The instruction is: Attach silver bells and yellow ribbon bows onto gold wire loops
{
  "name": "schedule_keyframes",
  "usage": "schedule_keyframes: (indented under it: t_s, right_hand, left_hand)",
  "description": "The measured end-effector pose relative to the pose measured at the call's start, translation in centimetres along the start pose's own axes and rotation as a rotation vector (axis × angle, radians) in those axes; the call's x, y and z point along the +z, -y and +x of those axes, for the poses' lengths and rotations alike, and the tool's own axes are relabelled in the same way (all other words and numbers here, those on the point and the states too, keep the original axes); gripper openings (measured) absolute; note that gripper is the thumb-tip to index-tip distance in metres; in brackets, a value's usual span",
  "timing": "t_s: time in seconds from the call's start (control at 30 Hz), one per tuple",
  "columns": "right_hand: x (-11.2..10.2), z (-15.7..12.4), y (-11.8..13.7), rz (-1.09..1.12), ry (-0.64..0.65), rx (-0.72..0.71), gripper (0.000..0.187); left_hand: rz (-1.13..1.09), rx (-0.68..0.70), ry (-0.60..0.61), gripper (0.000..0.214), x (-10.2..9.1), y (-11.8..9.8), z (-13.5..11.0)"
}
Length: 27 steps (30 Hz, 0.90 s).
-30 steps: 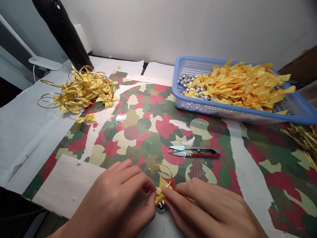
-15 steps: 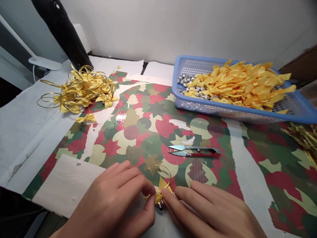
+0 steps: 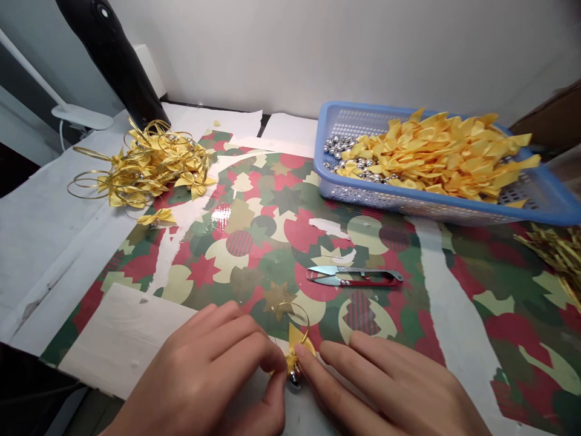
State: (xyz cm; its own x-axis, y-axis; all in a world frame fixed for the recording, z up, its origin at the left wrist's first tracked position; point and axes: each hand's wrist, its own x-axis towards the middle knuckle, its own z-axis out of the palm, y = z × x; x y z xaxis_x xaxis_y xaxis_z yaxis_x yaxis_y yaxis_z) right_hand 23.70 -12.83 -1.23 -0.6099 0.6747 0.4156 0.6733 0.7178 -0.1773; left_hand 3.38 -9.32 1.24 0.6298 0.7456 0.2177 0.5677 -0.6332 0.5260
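Observation:
A yellow ribbon bow [image 3: 297, 339] with a silver jingle bell [image 3: 295, 376] and a thin gold cord loop lies at the table's near edge, between my two hands. My left hand [image 3: 213, 369] is closed in a pinch of thumb and forefinger at the bow's left side. From the right, the forefinger of my right hand [image 3: 381, 384] presses on the bow beside the bell; the thumb is hidden below. The gold loop stands up behind my fingertips. Beyond my hands lie thread snips [image 3: 356, 276], blades pointing left.
A blue basket [image 3: 324, 181] at the back right holds yellow bows [image 3: 447, 154] and silver bells [image 3: 340, 148]. Bows with gold loops [image 3: 149, 163] are heaped at the back left, near a black cylinder [image 3: 122, 66]. Gold cords [image 3: 556, 254] lie at the right edge.
My left hand has shifted slightly, its pinch closing in toward the bell. The bow and its loop have tipped a little to the left; my right hand stays on the bow.

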Motion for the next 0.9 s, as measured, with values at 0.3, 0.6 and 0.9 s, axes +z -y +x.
schedule_keyframes:
  t_s: [0.3,0.6,0.9]
  right_hand:
    - [0.1,0.1,0.0,-0.013,-0.009,-0.011,0.028]
    - [0.1,-0.3,0.0,0.075,-0.070,0.066,0.021]
    - [0.6,0.6,0.4,0.553,-0.036,0.413,0.013]
  left_hand:
    - [-0.066,-0.021,-0.054,0.018,0.6,0.2,-0.5]
    - [0.001,0.011,0.064,0.017,-0.6,0.1,0.3]
    - [-0.030,0.020,0.021,0.018,0.1,0.1,0.0]
